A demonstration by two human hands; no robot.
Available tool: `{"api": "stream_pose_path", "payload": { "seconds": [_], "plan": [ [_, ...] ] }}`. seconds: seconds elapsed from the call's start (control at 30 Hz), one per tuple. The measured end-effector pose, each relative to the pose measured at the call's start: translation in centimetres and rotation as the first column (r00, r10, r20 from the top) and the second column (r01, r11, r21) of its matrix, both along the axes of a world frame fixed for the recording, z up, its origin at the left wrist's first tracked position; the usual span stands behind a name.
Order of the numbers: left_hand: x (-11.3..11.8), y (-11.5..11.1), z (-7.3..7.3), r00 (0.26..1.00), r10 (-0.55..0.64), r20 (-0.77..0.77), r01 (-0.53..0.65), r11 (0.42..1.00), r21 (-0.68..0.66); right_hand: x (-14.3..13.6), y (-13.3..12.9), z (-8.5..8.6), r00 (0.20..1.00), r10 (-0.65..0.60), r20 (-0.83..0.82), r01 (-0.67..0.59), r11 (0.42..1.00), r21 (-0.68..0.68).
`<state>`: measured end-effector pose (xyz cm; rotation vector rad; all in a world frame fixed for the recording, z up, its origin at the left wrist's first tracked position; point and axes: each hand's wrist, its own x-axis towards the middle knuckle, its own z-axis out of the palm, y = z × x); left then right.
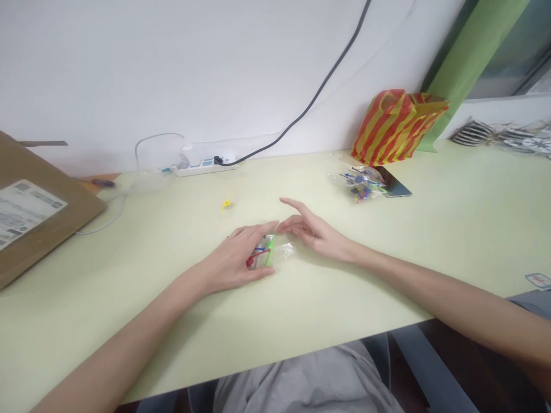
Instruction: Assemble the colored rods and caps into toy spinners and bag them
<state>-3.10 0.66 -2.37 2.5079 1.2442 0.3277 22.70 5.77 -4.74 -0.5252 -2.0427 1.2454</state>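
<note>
A small clear plastic bag (286, 249) lies on the table, with small red, blue and green plastic pieces (264, 252) showing inside it. My left hand (236, 258) rests over the bag's left part, fingers stretched out and thumb apart; what lies under the palm is hidden. Just right of it, my right hand (316, 232) hovers near the bag's loose end, index finger extended and the other fingers loosely bent. Nothing shows in my right hand. Beyond my left hand sits a small yellow piece (226, 204).
At the back right, another clear bag of coloured pieces (361, 182) lies beside a dark phone (394, 182), below a red-and-yellow striped bag (398, 129). A power strip (206, 167) with a black cable (297, 120) stands by the wall. A cardboard box (38, 201) is at left.
</note>
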Motion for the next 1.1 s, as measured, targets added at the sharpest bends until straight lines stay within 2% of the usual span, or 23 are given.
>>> {"api": "stream_pose_path", "payload": {
  "seconds": [0.23, 0.4, 0.47, 0.83, 0.97, 1.1],
  "plan": [
    [0.3, 0.0, 0.4, 1.000, -0.018, 0.006, 0.018, 1.000, 0.001, 0.0, -0.5, 0.3, 0.995, 0.086, -0.044, -0.090, 0.992, -0.091],
    [0.1, 0.1, 0.1, 1.000, -0.008, -0.001, 0.008, 1.000, 0.019, 0.0, -0.2, 0.3, 0.997, -0.071, -0.024, 0.071, 0.997, -0.018],
    [0.0, 0.2, 0.0, 1.000, -0.008, -0.005, 0.008, 1.000, 0.025, 0.0, -0.2, 0.4, 0.995, -0.097, -0.012, 0.097, 0.995, 0.007],
    [0.5, 0.0, 0.4, 0.999, -0.030, 0.020, 0.030, 1.000, 0.003, -0.3, -0.8, 0.2, 0.993, 0.118, -0.023, -0.120, 0.988, -0.100],
    [0.3, 0.1, 0.5, 0.999, -0.037, 0.012, 0.036, 0.999, 0.019, -0.1, -0.5, 0.4, 0.994, 0.066, -0.087, -0.076, 0.990, -0.120],
    [0.0, 0.2, 0.3, 0.997, -0.024, -0.069, 0.028, 0.998, 0.052, 0.1, 0.2, 0.5, 0.985, -0.017, -0.169, -0.014, 0.983, -0.185]
  ]
}}
